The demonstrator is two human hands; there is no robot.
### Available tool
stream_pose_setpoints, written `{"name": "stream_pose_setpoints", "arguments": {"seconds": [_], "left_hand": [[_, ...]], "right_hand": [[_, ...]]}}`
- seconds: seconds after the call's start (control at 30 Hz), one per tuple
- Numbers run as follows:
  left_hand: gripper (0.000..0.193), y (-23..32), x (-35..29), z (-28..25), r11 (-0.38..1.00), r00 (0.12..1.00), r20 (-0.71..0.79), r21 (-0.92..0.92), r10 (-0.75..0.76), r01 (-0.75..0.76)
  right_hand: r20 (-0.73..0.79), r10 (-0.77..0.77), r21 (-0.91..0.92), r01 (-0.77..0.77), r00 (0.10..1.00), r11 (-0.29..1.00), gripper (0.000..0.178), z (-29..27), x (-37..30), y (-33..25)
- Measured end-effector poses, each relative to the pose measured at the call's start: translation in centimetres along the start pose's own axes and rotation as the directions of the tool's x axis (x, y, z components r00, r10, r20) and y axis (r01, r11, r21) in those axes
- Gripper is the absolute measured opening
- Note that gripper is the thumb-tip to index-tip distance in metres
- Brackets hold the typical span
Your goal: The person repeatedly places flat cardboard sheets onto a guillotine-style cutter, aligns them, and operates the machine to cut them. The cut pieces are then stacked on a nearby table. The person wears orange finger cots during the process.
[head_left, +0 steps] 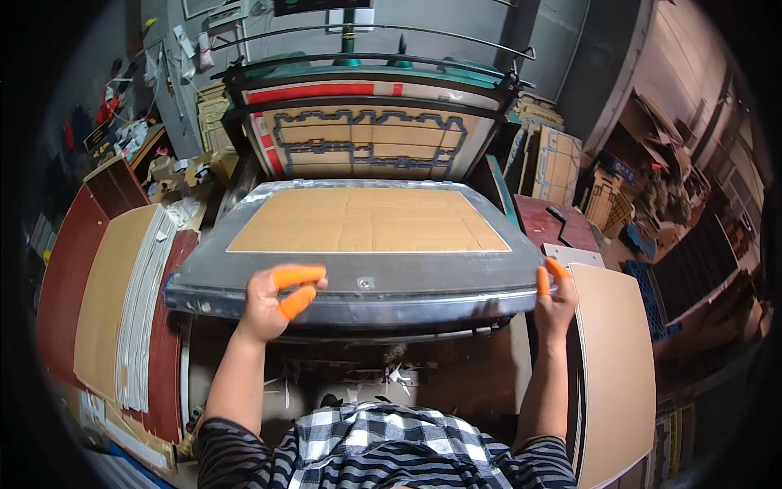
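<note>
Your left hand (283, 300) and right hand (555, 300) are hovering, fingers parted, holding nothing; the cardboard sheet (366, 220) is lying on the press bed (432, 271); you're probably finishing placement; pressing is likely requiring both hands clear.

A: What is lying toward three o'clock?
B: A bent black bar (560, 226) is resting on a red tabletop (536, 215). Farther out, between three and four, a blue pallet (650, 303) is showing beside a dark panel (692, 273).
A: And what is leaning at two?
B: A tan board with grey outlines (560, 167) is leaning there; beyond it, loose brown cardboard (652, 130) is jutting out.
A: What is filling ten?
B: Mixed clutter (130, 136) is crowding that side, too jumbled for sorting out.
A: Is anything lying at six?
B: White scraps (399, 376) are littering the floor (460, 379).
</note>
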State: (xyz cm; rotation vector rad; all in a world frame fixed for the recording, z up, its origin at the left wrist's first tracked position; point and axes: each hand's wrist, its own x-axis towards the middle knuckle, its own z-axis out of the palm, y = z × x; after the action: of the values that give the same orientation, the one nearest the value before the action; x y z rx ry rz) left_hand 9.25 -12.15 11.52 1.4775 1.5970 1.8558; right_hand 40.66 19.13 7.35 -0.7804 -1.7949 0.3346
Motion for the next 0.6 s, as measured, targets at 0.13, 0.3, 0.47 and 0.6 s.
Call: {"name": "stream_pose_setpoints", "arguments": {"seconds": [0.13, 0.3, 0.47, 0.6], "left_hand": [[0.028, -6.9, 2.3, -0.9, 0.950, 0.974, -0.214, 0.284, -0.072, 0.132], [0.071, -12.2, 1.2, -2.3, 0.371, 0.971, -0.056, 0.917, -0.233, 0.143], [0.094, -8.4, -0.7, -6.1, 0.129, 0.745, 0.033, 0.989, -0.666, 0.071], [0.095, -6.2, -5.1, -7.2, 0.336, 0.830, 0.244, 0.939, -0.501, -0.073]], "right_hand": [[0.483, -0.031, -0.244, 0.168, 0.875, 0.955, 0.054, 10.3, -1.2, 2.0], [0.820, 0.217, -0.412, 0.284, 0.530, 0.866, 0.061, 14.6, -6.1, 3.5], [0.778, 0.014, -0.302, 0.355, 0.628, 0.885, 0.062, 4.8, -5.8, -0.3], [0.710, -0.088, -0.321, 0.433, 0.699, 0.842, 0.053, -1.0, -7.4, -2.4]]}}
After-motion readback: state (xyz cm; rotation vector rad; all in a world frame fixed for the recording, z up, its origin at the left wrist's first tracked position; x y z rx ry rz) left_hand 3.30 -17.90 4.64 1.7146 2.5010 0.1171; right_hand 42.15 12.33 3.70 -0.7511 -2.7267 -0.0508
